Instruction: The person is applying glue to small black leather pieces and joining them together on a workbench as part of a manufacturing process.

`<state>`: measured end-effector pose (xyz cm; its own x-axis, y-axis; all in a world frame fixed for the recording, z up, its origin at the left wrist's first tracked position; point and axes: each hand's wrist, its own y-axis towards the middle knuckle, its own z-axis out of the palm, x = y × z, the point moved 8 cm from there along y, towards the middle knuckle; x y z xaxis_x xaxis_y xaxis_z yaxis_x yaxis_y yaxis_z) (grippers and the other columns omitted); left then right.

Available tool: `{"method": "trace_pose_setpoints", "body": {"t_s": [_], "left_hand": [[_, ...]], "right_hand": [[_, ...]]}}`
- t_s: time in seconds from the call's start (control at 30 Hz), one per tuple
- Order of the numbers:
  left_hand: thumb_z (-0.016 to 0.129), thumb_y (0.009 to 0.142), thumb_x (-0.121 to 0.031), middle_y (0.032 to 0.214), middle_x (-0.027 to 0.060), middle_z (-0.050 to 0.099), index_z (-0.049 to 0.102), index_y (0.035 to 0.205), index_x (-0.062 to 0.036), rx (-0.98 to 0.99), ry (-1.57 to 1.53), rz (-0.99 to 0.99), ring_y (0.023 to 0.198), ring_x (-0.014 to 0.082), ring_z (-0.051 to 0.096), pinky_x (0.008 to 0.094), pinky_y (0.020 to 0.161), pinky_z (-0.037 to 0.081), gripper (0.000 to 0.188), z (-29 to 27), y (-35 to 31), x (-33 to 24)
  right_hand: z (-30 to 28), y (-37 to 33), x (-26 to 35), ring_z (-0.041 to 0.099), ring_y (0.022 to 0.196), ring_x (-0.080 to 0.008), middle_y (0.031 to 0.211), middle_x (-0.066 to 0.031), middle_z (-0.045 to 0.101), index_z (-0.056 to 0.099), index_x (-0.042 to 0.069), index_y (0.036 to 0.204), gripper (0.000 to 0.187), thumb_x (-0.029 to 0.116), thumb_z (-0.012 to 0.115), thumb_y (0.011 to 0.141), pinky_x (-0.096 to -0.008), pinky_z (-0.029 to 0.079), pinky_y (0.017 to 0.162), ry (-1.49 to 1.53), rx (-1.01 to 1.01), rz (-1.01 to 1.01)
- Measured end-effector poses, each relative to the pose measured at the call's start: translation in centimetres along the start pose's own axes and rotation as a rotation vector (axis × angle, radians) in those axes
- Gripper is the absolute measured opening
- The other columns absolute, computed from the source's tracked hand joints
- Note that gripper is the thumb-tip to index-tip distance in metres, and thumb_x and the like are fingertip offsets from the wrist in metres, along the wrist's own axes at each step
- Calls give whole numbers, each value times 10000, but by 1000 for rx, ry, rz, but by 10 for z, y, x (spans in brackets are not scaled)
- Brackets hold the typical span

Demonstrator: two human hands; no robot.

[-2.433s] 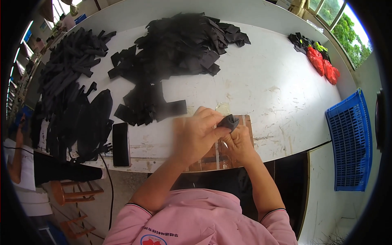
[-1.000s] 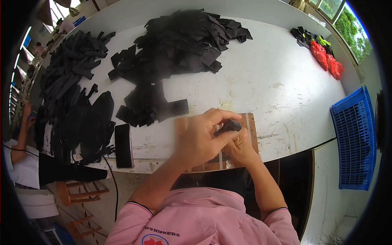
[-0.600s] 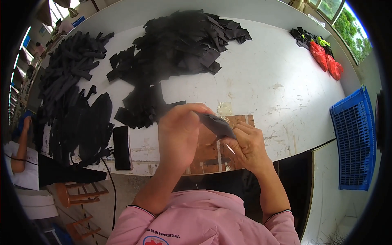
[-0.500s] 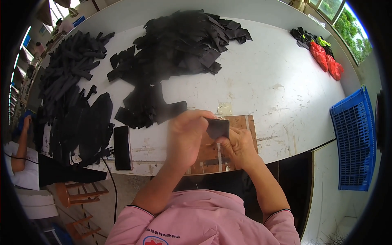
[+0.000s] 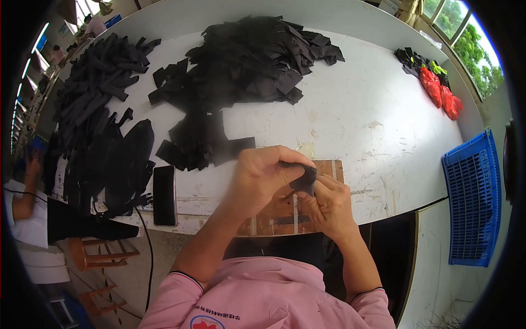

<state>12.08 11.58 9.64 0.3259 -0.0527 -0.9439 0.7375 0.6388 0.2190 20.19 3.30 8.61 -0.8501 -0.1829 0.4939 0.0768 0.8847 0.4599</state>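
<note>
A small piece of black fabric [image 5: 308,181] is held up between my two hands, above a brown wooden board [image 5: 278,210] at the table's near edge. My left hand [image 5: 264,176] pinches its upper left side, the thumb pressed against the cloth and the fingers curled over the top. At its lower right, my right hand [image 5: 332,207] grips it between thumb and bent fingers. The cloth looks folded or curved, and my fingers hide part of it. Beyond my left hand lies a loose cluster of black fabric pieces [image 5: 200,143].
A large heap of black pieces [image 5: 252,60] covers the far table, with rolled strips [image 5: 104,71] farther left. A dark phone [image 5: 165,196] lies near the front edge. Red plastic bags [image 5: 438,94] and a blue crate [image 5: 474,197] are at right. Another person [image 5: 30,214] is at left.
My left thumb has come across onto the fabric, which is now more bent and covered. Both hands have shifted slightly to the right, and the view has moved a little.
</note>
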Motion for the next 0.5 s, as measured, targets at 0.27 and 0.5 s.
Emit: {"method": "trace_pose_setpoints", "body": {"t_s": [0.27, 0.5], "left_hand": [[528, 835, -76, 887, 110, 605, 537, 980, 46, -146, 39, 150, 797, 130, 574, 253, 758, 450, 190, -12, -9, 4], [524, 840, -75, 821, 87, 611, 587, 884, 25, -332, 203, -84, 733, 102, 582, 207, 681, 473, 126, -59, -48, 54]], "right_hand": [[-20, 20, -1, 512, 495, -242, 555, -90, 491, 555, 49, 694, 213, 235, 582, 794, -327, 386, 443, 228, 10, 59], [-99, -24, -30, 360, 486, -133, 504, -17, 330, 412, 23, 637, 470, 360, 270, 933, -246, 275, 442, 763, -544, 175]]}}
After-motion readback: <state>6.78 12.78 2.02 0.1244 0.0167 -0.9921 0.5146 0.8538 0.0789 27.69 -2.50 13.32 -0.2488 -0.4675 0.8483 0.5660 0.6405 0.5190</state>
